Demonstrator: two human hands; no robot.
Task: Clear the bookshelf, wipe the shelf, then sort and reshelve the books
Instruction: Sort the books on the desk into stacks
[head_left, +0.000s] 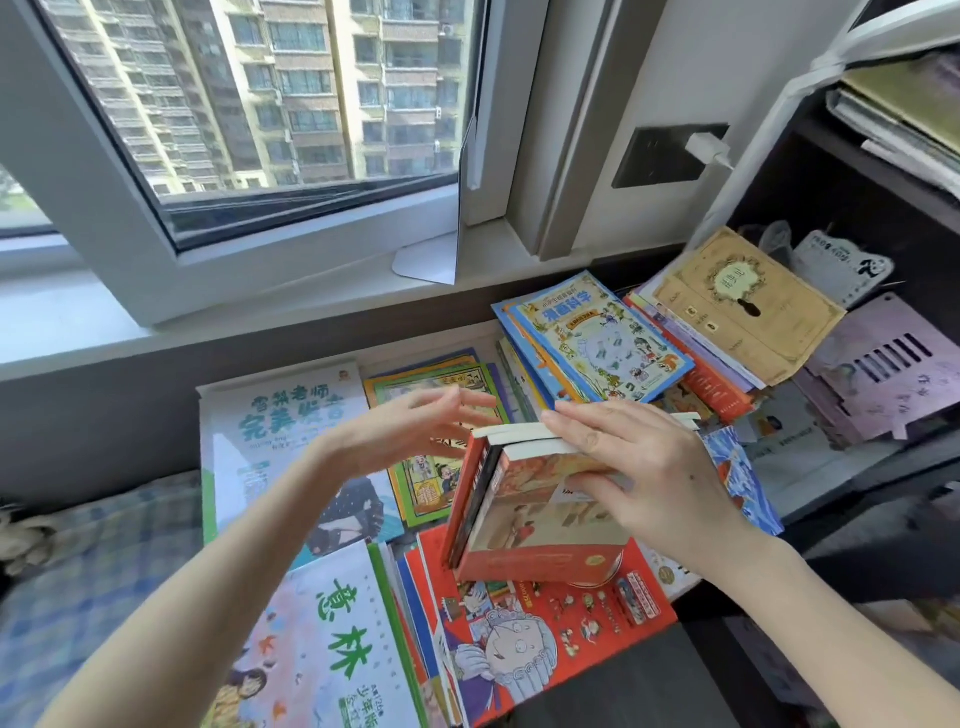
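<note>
The right hand (660, 467) is lying straight-fingered atop the stiff, likely heavy boxed set (535, 525), which probably wants a two-sided grip, while the left hand (410, 431) is hovering open, empty.

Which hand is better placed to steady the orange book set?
Right: the right hand lies across the top of the orange book set; the left hand is open beside it, blurred.

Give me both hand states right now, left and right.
left hand: open, fingers straight, holding nothing, blurred.
right hand: open, fingers flat on top of the upright book set.
</note>
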